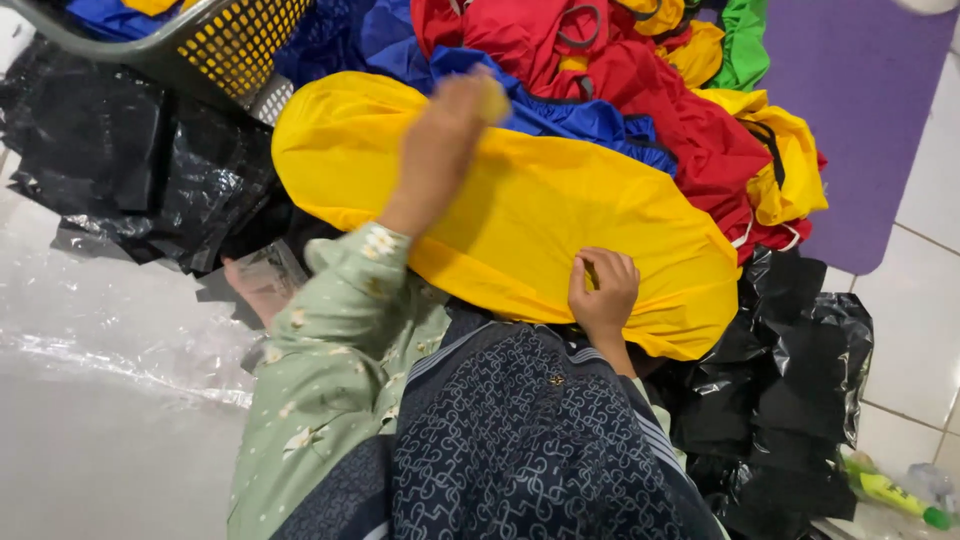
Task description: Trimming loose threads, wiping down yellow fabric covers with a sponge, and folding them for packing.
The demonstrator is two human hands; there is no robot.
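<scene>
We have a big yellow cloth (520, 215) spread across our lap and over the pile in front of us, lying between the yellow basket (235, 45) on the left and the heap of red cloth (690, 110), blue cloth (560, 110) and smaller yellow pieces on the right. Our right hand (603, 290) is at the near edge of the yellow cloth, its grip clenched on a pinch of the fabric, fingers curled in over the hem. Our left hand (462, 110) is stretched out to the far edge, where the yellow meets the blue; it is blurred, and we cannot tell for sure whether its grip is closed on the fabric, though something yellow shows at the fingertips.

To handle this well, we judge that the two hands should pull evenly against each other so the slippery material lies flat and unwrinkled between them. The near pinch should stay firm while the far hand takes only the yellow edge, not the blue layer touching it. Black plastic bags (130, 160) lie on the floor on both sides, and clear plastic sheet (110, 340) covers the floor at left; the cloth is best kept off them.
</scene>
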